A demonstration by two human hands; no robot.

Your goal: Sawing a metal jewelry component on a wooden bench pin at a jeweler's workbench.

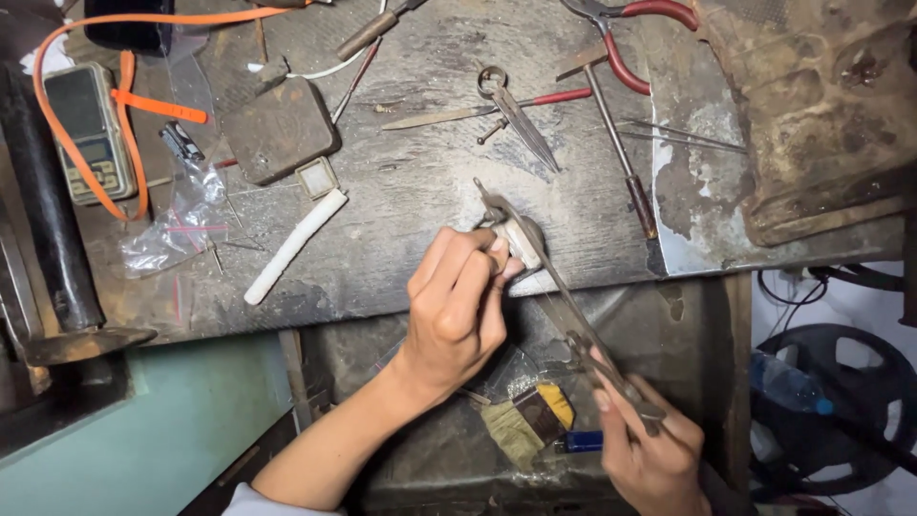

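From the head view we see a worn, scratched wooden tabletop (420,191). On it lie one red-handled pliers (626,38), one white stick (294,246) and one pocket scale (88,129). Our left hand (457,311) pinches a small pale piece (521,239) at the tabletop's edge; our right hand (650,449) grips one long metal file (564,306) laid across it.

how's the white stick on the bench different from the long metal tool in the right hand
The white stick lies loose on the wooden bench, untouched; the long metal tool is gripped by the right hand, its far end at the small pale piece pinched by the left hand. The stick is pale, round and short; the tool is dark, thin and longer. They slant opposite ways. Both are slim and straight.
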